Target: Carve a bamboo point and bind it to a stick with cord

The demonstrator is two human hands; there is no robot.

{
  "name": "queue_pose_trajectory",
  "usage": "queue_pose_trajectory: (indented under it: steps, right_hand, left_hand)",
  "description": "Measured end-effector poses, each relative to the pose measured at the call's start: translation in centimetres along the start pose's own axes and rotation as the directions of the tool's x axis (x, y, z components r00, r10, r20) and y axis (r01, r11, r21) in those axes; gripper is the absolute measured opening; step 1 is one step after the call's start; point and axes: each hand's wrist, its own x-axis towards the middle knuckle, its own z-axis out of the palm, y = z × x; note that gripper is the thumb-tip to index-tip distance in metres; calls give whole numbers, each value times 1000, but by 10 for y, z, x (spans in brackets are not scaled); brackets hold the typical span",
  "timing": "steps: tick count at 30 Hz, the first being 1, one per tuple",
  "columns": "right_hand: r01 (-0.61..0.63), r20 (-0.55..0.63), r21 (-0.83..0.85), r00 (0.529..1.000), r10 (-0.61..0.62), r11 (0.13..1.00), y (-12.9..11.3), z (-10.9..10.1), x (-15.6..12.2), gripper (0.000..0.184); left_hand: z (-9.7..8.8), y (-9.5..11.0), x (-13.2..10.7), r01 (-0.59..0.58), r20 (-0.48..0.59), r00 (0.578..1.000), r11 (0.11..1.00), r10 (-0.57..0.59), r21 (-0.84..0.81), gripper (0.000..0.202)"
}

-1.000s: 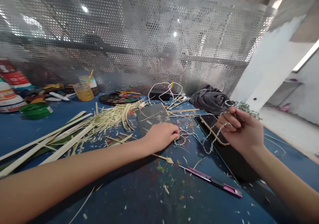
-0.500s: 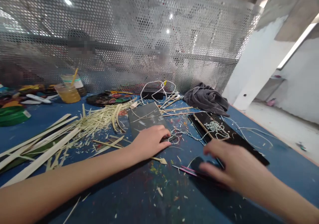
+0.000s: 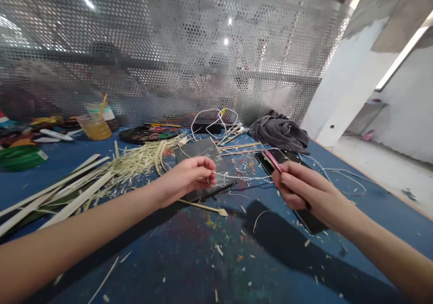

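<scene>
Tautly, twine (image 3: 243,177) crosses littered table (image 3: 203,268); mesh (image 3: 169,47) behind.

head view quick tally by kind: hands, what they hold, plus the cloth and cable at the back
hands: 2 (left hand, right hand)
twisted cord, stretched between them: 1
pink utility knife, in the right hand: 1
grey cloth: 1
white cable: 1
total: 6
</scene>
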Motion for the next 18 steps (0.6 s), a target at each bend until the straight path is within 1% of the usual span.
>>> queue_pose_trajectory:
  steps: [1, 2, 4, 6, 7, 8, 9, 11, 14, 16, 18]
  right_hand:
    - [-2, -12, 52, 1000, 3, 999, -3, 9, 12, 27]
    - [-10, -15, 29, 1000, 10, 1000, -4, 20, 22, 26]
    - [-22, 75, -45, 997, 25, 999, -5, 42, 40, 27]
    - [-37, 187, -44, 981, 45, 998, -7, 62, 51, 30]
    - [-44, 216, -43, 975, 53, 998, -7, 69, 54, 31]
    - [-53, 221, -36, 973, 59, 998, -7, 74, 56, 30]
    - [-66, 217, -24, 974, 70, 998, -8, 77, 58, 29]
    - [-105, 223, 7, 970, 101, 994, -7, 76, 58, 24]
    - [-148, 297, 37, 946, 131, 988, -6, 65, 56, 26]
    - [-166, 336, 49, 932, 140, 985, -8, 59, 52, 24]
    - [-229, 382, 167, 912, 151, 959, -11, 57, 48, 22]
  left_hand:
    - [1, 1, -3, 8, 15, 1000, 999, -7, -37, 15]
    - [3, 1, -6, 14, 29, 1000, 998, -12, -66, 15]
    - [7, 4, -12, 19, 53, 998, 994, -14, -105, 15]
    - [8, 6, -18, 16, 60, 998, 992, -9, -124, 15]
    - [8, 7, -21, 15, 60, 998, 992, -7, -129, 15]
    - [7, 8, -24, 13, 58, 998, 991, -6, -132, 15]
    - [5, 8, -26, 14, 57, 998, 991, -6, -134, 15]
    - [-1, 8, -32, 19, 61, 998, 990, -11, -137, 16]
    - [-12, 10, -43, 36, 77, 997, 992, -27, -123, 18]
    - [-17, 14, -51, 45, 117, 992, 997, -36, -70, 20]
    - [-18, 21, -58, 28, 172, 985, 999, -32, 28, 21]
